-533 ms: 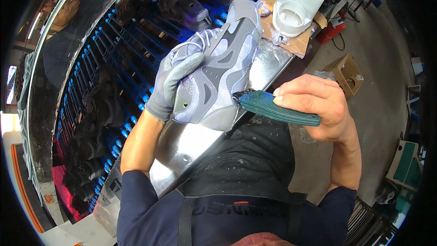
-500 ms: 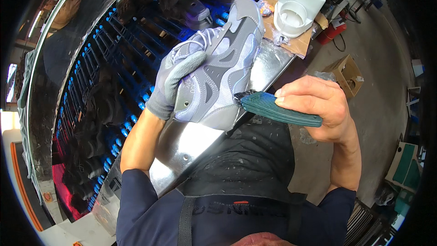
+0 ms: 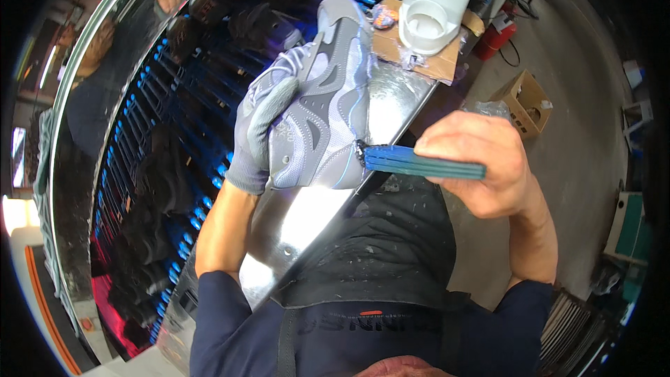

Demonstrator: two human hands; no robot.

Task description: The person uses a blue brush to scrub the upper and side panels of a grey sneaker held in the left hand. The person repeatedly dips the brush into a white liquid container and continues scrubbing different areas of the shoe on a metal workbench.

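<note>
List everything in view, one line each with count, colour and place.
grey mesh sneaker upper: one, grey, centre, held over the bench
blue-handled brush: one, blue, bristles against the upper's edge
shiny metal bench: one, silver, running diagonally
white plastic jug: one, white, top, on brown cardboard sheet
open cardboard box: one, brown, floor at right
left hand: grey glove, gripping the upper
right hand: bare, gripping the brush
</note>
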